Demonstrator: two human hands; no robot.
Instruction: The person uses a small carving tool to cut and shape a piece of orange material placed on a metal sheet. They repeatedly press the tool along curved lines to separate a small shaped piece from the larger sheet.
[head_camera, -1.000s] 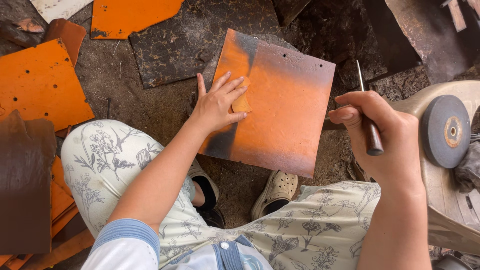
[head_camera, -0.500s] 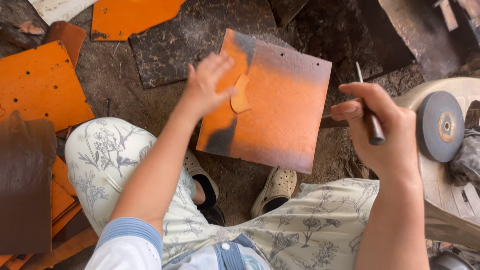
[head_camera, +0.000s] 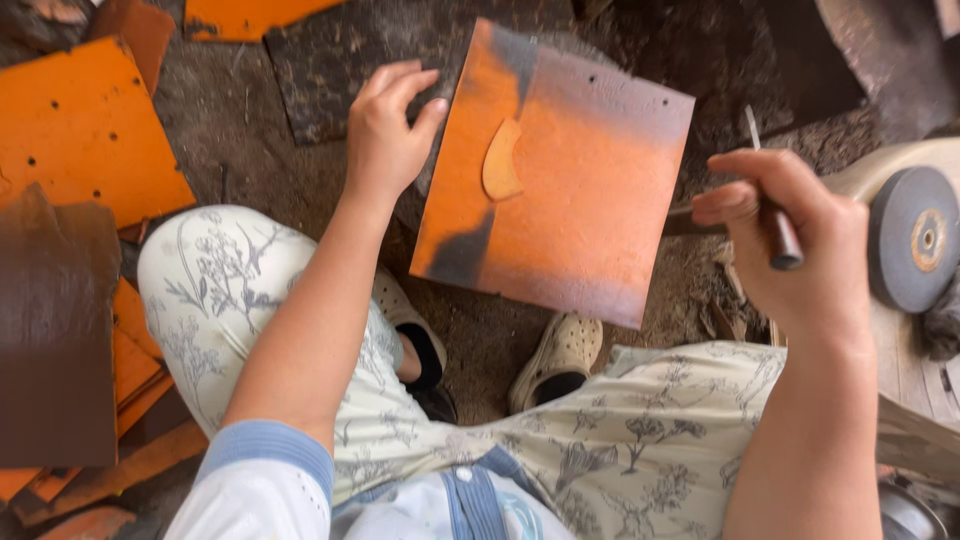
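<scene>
At the twelve o'clock side of the lap, the orange sheet (head_camera: 580, 190) stands tilted between the knees, and the left hand (head_camera: 385, 135), which lay flat on its face a second ago, has slid off to the nine o'clock edge, fingers loosely curled there, baring a pale crescent mark (head_camera: 500, 160). The right hand (head_camera: 800, 250) stays clenched around a thin dark-handled tool (head_camera: 775, 225) at three o'clock, off the sheet, beside a grinding wheel (head_camera: 915, 250).

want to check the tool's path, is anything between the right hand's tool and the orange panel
Nothing visible stands between them. The right hand holds the dark-handled tool just off the orange panel's right edge, and the left hand is at its far left edge.
</scene>
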